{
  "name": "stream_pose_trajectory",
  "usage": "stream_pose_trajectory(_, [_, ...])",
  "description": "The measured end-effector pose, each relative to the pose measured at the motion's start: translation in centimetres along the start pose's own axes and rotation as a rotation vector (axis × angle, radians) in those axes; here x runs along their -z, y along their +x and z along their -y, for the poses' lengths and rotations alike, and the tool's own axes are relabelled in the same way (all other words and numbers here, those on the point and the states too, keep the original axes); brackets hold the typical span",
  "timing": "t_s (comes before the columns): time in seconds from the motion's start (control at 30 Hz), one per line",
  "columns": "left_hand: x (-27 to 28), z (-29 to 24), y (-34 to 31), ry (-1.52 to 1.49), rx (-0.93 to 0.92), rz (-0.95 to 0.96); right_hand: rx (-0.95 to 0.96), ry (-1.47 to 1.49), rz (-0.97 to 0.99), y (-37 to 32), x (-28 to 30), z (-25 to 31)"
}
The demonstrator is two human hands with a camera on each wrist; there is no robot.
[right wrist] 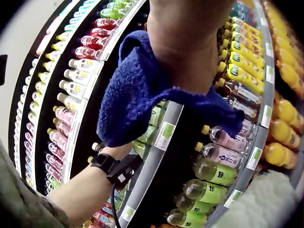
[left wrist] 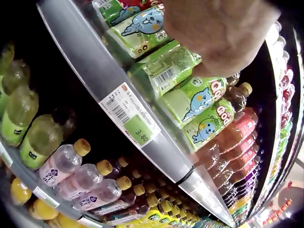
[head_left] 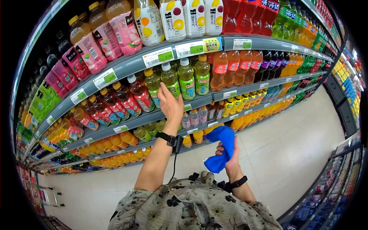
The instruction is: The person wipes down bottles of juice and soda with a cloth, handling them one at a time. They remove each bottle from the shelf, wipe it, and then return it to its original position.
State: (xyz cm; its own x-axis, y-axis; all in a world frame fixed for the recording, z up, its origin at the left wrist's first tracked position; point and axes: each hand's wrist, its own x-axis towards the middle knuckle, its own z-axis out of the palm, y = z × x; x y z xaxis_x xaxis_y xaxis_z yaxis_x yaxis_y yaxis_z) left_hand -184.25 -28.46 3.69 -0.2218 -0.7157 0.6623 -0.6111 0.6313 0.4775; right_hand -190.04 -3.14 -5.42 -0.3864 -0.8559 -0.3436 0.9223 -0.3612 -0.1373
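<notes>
Qoo bottles (head_left: pixel 187 81) stand on the shelf (head_left: pixel 200 102), left of Fanta bottles (head_left: pixel 233 67).

In the head view, pink-labelled bottles (head_left: pixel 92 48) lean at ten o'clock, white fruit-printed bottles (head_left: pixel 174 21) stand at twelve and red soda bottles (head_left: pixel 249 17) at one. Dark-red drinks (head_left: pixel 124 101) sit near nine. Pale tiled floor (head_left: pixel 295 130) shows at three, another stocked rack (head_left: pixel 327 191) at four, a metal-framed trolley (head_left: pixel 48 195) at eight.

Grey-edged store shelving (head_left: pixel 130 67) curves through the head view in stocked tiers, price labels (head_left: pixel 157 56) along its edges. Pale, glossy floor tiles (head_left: pixel 268 134) reflect soft light. More packed shelves (head_left: pixel 326 197) stand across the aisle, with black panels (head_left: pixel 338 94) farther along.
</notes>
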Motion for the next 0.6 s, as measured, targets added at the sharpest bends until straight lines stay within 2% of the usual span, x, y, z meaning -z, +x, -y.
stream_pose_trajectory(0.03, [0.2,-0.2,0.2,-0.001,-0.001,-0.001,-0.022,0.108,0.111,-0.2,0.0,0.3])
stream_pose_trajectory(0.07, [0.4,-0.3,0.3,-0.061,-0.093,-0.027,-0.022,0.108,0.111,0.0,0.3,0.4])
stream_pose_trajectory(0.1, [0.7,-0.4,0.4,-0.120,-0.184,-0.052,-0.104,0.248,0.154,0.3,1.0,0.3])
stream_pose_trajectory(0.13, [0.9,-0.7,0.6,-0.119,-0.182,-0.050,-0.185,0.388,0.195,0.4,1.4,0.3])
stream_pose_trajectory(0.2, [1.2,-1.9,1.9,-0.326,-0.206,0.093,-0.214,0.326,0.152,0.7,1.7,-0.4])
stream_pose_trajectory(0.27, [1.4,-2.8,3.2,-0.300,-0.213,0.109,-0.323,0.197,0.115,0.5,0.3,-1.2])
stream_pose_trajectory(0.33, [1.6,-3.6,4.5,-0.248,-0.260,0.195,-0.306,0.157,0.129,0.1,-0.7,-0.9])
stream_pose_trajectory(0.37, [2.1,-4.3,5.0,-0.267,-0.184,0.285,-0.250,0.045,0.184,0.0,-0.6,-0.7])
stream_pose_trajectory(0.4, [1.6,-4.4,5.4,-0.266,-0.183,0.286,-0.192,-0.065,0.240,0.0,-0.6,-0.5])
stream_pose_trajectory(0.43, [0.9,-4.5,5.9,-0.225,-0.113,0.325,-0.192,-0.066,0.239,-0.2,-1.1,-0.6])
stream_pose_trajectory(0.5, [0.0,-4.8,6.5,-0.188,-0.043,0.361,-0.079,-0.280,0.020,-0.8,-2.4,-0.9])
stream_pose_trajectory(0.53, [-0.2,-5.0,6.8,-0.198,-0.012,0.378,-0.079,-0.285,0.021,-0.7,-2.2,-0.9])
stream_pose_trajectory(0.6, [-0.4,-5.2,6.5,-0.208,0.025,0.395,0.336,-0.942,0.224,-0.5,-1.5,-1.0])
